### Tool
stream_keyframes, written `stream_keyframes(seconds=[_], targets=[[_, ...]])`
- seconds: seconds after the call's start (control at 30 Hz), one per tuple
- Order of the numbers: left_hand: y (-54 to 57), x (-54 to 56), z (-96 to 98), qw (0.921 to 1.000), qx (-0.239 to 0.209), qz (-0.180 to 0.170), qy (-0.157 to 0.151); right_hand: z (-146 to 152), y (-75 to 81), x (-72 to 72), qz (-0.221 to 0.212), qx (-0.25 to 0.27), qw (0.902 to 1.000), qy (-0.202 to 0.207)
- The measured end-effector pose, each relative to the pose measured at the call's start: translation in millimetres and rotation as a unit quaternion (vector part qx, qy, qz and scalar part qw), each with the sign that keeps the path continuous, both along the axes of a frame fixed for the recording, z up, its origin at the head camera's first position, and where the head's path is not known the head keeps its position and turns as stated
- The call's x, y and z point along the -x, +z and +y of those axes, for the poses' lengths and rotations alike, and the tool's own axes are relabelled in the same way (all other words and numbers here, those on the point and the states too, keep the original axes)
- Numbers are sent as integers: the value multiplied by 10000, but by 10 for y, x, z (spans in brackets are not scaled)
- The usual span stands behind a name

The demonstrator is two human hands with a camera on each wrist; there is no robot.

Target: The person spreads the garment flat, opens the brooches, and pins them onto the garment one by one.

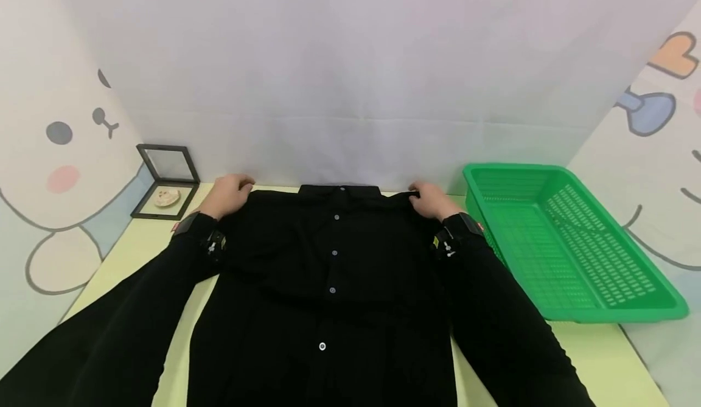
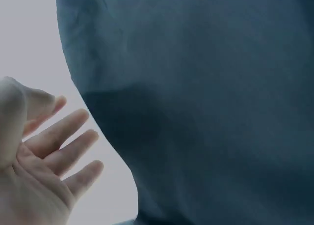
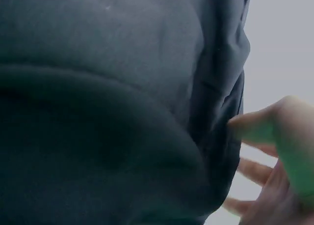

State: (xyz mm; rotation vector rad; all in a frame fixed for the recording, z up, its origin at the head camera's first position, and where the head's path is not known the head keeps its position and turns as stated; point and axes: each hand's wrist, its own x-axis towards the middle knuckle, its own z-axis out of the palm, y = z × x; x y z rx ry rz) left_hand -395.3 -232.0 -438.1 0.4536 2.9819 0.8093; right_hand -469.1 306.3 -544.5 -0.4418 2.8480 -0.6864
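A black button-up shirt point(image 1: 285, 236) lies front side up, its collar point(image 1: 358, 192) toward the back wall and a row of buttons down the middle. My left hand point(image 1: 227, 195) is beside the shoulder on the left. In the left wrist view, the fingers of that hand point(image 2: 46, 156) are slightly bent and apart from the cloth point(image 2: 206, 97). At the opposite shoulder, my right hand point(image 1: 431, 200) pinches the shirt's edge. The right wrist view shows its thumb point(image 3: 252, 122) over the cloth point(image 3: 216, 112), with other fingertips partly hidden behind it.
A green plastic basket point(image 1: 602, 320) stands at the right of the pale yellow table point(image 1: 608, 352). At the back left is an open black-framed case point(image 1: 139, 215) with a small pale object point(image 1: 167, 198) inside. A white curtain point(image 1: 356, 78) hangs behind the table.
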Motion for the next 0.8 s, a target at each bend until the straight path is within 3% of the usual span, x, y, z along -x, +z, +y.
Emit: stream_keyframes(seconds=[0.07, 0.1, 0.17, 0.2, 0.23, 0.27, 0.3, 0.37, 0.4, 0.47, 0.5, 0.53, 0.57, 0.6, 0.63, 0.73, 0.8], targets=[[-166, 201, 17, 9996, -31, -270, -36, -55, -21, 20, -160, 28, 9997, 166], [-343, 358, -29, 9995, -21, -282, -117, -120, 43, -16, -341, 7, 9993, 183], [-766, 726, -176, 9989, 82, -387, -251, -224, 102, -60, -263, -83, 9991, 331], [-977, 926, -243, 9969, 234, -662, -355, -266, 150, -84, -372, -161, 9984, 397], [-1151, 1075, -293, 9943, 353, -893, -471, -280, 127, -74, -293, -274, 9978, 530], [-1258, 1148, -303, 9924, 439, -1015, -543, -320, 146, -84, -399, -384, 9969, 557], [-1143, 1066, -221, 9890, 540, -1223, -630, -322, 86, -49, -410, -525, 9961, 583], [-721, 773, 20, 9780, 665, -1811, -797, -382, 155, -95, -690, -644, 9940, 549], [-474, 588, 160, 9742, 640, -1984, -860, -322, 28, 11, -738, -451, 9941, 652], [-11, 218, 393, 9772, 433, -1870, -905, -458, 299, -178, -710, -192, 9962, 459], [174, 89, 475, 9787, 293, -1814, -918, -515, 423, -279, -479, -1, 9982, 357], [180, 83, 477, 9833, 118, -1603, -854, -594, 617, -415, -221, 227, 9992, 251], [174, 92, 472, 9878, -69, -1378, -723, -608, 662, -457, 175, 479, 9985, 181], [177, 97, 461, 9917, -272, -1134, -538, -680, 831, -576, 460, 716, 9964, 32], [191, 89, 447, 9943, -494, -891, -323, -803, 1112, -779, 685, 769, 9943, -260], [241, 66, 394, 9921, -1141, -479, 202, -775, 1162, -793, 1068, 1080, 9871, -502], [249, 77, 347, 9902, -1311, -396, 265, -692, 1104, -728, 880, 921, 9909, -432]])
